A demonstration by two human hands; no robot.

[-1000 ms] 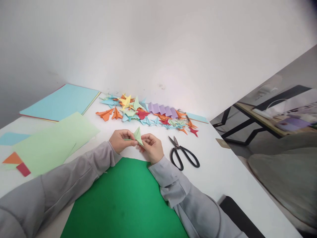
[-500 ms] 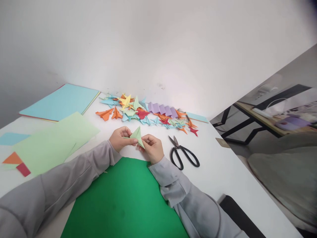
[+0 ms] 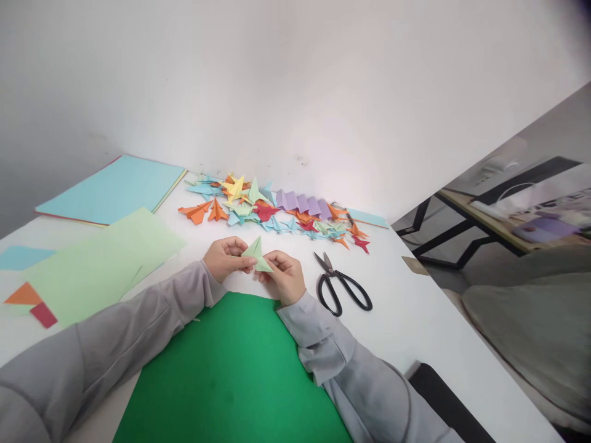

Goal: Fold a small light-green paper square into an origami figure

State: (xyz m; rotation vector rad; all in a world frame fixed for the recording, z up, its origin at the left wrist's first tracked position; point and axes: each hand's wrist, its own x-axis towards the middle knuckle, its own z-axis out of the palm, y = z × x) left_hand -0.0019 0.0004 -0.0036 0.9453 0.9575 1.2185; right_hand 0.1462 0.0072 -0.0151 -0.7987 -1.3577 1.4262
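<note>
Already, folded paper shapes (image 3: 266,212) crowd the table (image 3: 397,332); left hand (image 3: 224,259) and right hand (image 3: 286,280) pinch a creased green piece (image 3: 253,250); sheets (image 3: 92,271) lie unfolded.

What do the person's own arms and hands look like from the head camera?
Both arms wear long, plain grey sleeves, loose and creased, with seam-like lines across the upper parts. They reach about to the wrists, the right one bunched near its end. Left hand and right hand are bare: no gloves, and I see no rings or watch. No markings show on the fabric.
</note>
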